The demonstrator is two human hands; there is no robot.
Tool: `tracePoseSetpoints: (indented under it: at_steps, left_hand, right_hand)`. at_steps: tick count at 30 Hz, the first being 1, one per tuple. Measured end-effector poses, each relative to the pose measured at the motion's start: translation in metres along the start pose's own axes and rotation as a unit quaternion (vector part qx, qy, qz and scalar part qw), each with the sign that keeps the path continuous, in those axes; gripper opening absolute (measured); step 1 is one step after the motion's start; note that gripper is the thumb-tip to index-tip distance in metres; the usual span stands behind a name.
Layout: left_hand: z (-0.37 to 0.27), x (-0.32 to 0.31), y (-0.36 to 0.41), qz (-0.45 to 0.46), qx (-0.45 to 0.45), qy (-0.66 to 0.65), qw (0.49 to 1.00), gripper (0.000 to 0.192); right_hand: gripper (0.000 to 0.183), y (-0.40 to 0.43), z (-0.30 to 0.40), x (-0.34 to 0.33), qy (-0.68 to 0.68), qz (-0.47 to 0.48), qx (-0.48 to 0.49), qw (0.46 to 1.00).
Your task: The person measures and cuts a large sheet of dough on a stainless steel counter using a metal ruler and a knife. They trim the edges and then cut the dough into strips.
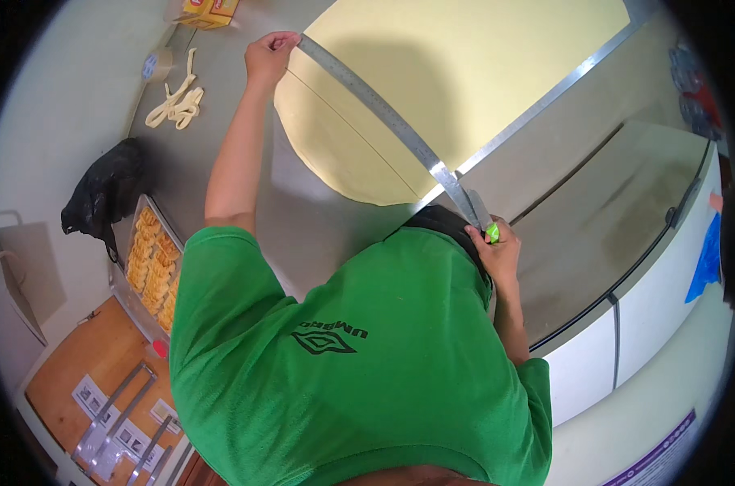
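A large sheet of rolled pale dough [513,79] lies on the grey worktop, reaching its metal-trimmed front edge. Across it rests a long steel ruler [373,100]. My left hand [270,58] pinches the ruler's far end at the dough's left rim. The near end juts past the table edge into my right hand [500,252], which also holds a knife [478,209] with a bright green part at its handle. Its blade lies alongside the ruler, off the dough. A thin straight line runs through the dough, left of the ruler and roughly parallel to it.
Dough strips [182,109], a tape roll [156,65] and a yellow box [209,13] sit at the left by the wall. Nearer are a black plastic bag [103,188] and a metal tray [115,282] of golden pastries. A grey-topped white cabinet [604,243] stands on the right.
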State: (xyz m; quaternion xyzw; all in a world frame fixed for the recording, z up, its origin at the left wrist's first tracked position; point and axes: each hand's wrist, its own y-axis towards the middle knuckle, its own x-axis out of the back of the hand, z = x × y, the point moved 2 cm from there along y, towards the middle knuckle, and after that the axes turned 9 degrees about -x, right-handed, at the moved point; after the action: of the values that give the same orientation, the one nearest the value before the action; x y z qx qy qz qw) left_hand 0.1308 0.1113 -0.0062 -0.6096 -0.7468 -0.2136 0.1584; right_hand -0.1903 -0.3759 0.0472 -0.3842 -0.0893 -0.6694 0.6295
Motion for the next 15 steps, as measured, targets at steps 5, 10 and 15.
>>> tracePoseSetpoints:
  at_steps: [5,10,15]
  left_hand:
    - [0.006,0.002,0.001,-0.002,0.008,0.009,1.000,0.026]
    - [-0.020,-0.001,-0.005,-0.005,-0.021,0.066,0.998,0.024]
    - [-0.028,-0.004,-0.016,0.000,-0.096,0.177,0.980,0.029]
  right_hand:
    - [0.028,0.001,-0.011,-0.003,0.016,0.007,0.018,1.000]
    - [0.032,0.000,-0.005,0.000,0.008,0.020,-0.015,1.000]
    - [0.033,0.006,0.007,0.013,0.000,-0.044,0.032,0.999]
